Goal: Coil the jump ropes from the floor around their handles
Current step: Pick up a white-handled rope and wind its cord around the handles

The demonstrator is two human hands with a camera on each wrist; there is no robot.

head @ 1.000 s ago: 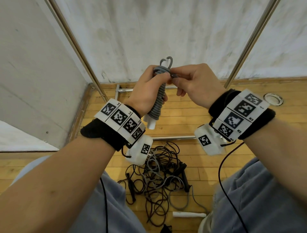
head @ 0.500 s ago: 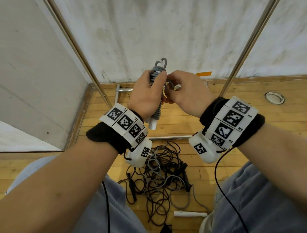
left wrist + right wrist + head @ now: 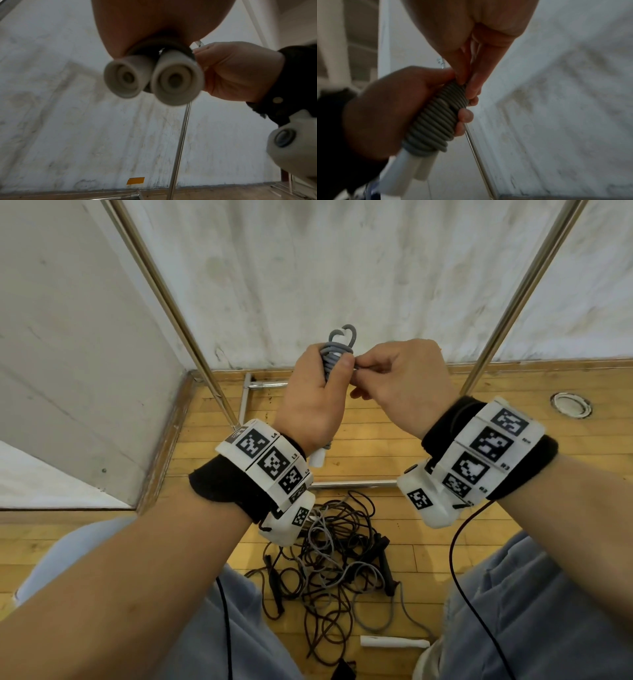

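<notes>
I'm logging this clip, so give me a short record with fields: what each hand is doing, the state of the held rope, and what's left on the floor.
left hand: left hand grips the wound grey rope around two white handles
right hand: right hand pinches the rope's end at the top of the coil
held rope: tightly coiled, handle ends sticking out below
floor: tangled pile of ropes; loose white handle beside it
task stage: one rope nearly done, others uncoiled

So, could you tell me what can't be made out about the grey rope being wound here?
- Loose rope end: hidden in every view by the right hand pinching it.
- Grey coil: mostly covered by the left hand in the head view.
- Handle ends: blurred in the left wrist view.
</notes>
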